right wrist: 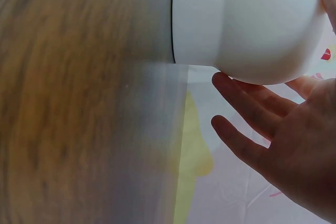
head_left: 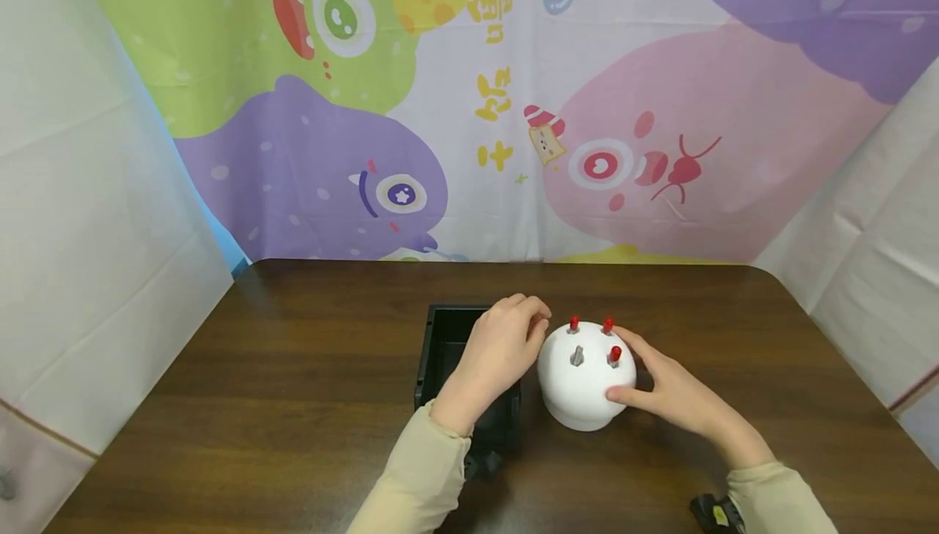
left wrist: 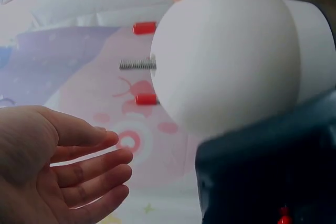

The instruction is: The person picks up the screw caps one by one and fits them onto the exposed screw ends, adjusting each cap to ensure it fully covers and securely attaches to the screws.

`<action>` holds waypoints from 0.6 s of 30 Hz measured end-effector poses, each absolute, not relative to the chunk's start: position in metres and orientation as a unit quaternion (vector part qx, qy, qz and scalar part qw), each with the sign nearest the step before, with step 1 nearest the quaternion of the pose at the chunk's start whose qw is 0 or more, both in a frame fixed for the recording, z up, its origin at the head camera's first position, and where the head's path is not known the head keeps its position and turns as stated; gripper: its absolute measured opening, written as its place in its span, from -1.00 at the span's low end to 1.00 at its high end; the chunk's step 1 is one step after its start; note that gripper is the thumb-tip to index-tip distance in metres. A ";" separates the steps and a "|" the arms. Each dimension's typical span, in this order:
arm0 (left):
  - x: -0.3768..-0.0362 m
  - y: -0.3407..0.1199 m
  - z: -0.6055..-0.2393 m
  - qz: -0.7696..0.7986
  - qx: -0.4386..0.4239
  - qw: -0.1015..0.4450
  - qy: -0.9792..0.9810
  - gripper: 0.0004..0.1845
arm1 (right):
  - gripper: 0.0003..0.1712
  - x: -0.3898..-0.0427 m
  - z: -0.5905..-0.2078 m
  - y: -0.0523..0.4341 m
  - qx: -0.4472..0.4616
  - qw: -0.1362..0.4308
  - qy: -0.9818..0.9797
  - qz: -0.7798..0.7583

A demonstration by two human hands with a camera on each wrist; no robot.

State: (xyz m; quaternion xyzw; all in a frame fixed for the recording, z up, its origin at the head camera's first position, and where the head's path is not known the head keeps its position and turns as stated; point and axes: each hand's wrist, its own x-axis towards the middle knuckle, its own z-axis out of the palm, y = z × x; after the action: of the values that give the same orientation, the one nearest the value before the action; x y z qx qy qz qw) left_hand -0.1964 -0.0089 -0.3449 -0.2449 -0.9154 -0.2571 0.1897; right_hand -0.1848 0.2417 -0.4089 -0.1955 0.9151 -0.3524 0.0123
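— Where does everything sit around the dome [head_left: 582, 379]?

— The dome stands on the table [head_left: 293, 371], toward its near edge. The box [head_left: 449, 346] lies just to its left. The left hand [head_left: 501, 348] is left of the dome, over the box; the right hand [head_left: 663, 386] rests against its right side.

— And on it?

— Pegs [head_left: 614, 354] stick up from its top. The backdrop [head_left: 513, 102] hangs behind it, beyond the table's far edge.

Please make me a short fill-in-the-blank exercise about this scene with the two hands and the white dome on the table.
1. The white dome stands on a ____ wooden table.
2. From its top stick out three pegs with ____ tips.
3. The black box lies under the person's ____ hand.
4. The right hand touches the dome with ____ fingers.

Missing words: brown; red; left; straight
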 end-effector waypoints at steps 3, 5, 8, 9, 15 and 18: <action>-0.199 -0.014 -0.346 -0.262 -0.232 0.186 -0.918 -0.91 | -0.04 -0.185 -0.409 0.242 -0.195 0.011 0.915 -0.354; -0.201 -0.018 -0.346 -0.264 -0.222 0.184 -0.921 -0.92 | -0.04 -0.185 -0.409 0.242 -0.194 0.011 0.915 -0.353; -0.205 -0.022 -0.348 -0.263 -0.212 0.178 -0.924 -0.93 | -0.04 -0.184 -0.408 0.242 -0.193 0.009 0.916 -0.351; -0.206 -0.023 -0.349 -0.263 -0.209 0.177 -0.925 -0.93 | -0.04 -0.184 -0.408 0.242 -0.192 0.009 0.916 -0.351; -0.209 -0.029 -0.355 -0.262 -0.200 0.170 -0.929 -0.94 | -0.05 -0.184 -0.407 0.241 -0.193 0.011 0.916 -0.353; -0.210 -0.031 -0.359 -0.262 -0.194 0.165 -0.931 -0.94 | -0.05 -0.184 -0.408 0.241 -0.194 0.011 0.914 -0.356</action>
State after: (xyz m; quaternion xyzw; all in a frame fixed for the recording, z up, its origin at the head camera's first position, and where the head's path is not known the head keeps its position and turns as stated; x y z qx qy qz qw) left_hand -0.2102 -0.0306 -0.3585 -0.1939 -0.9309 -0.2619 0.1653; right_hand -0.1838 0.2408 -0.4075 -0.1937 0.9141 -0.3562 0.0112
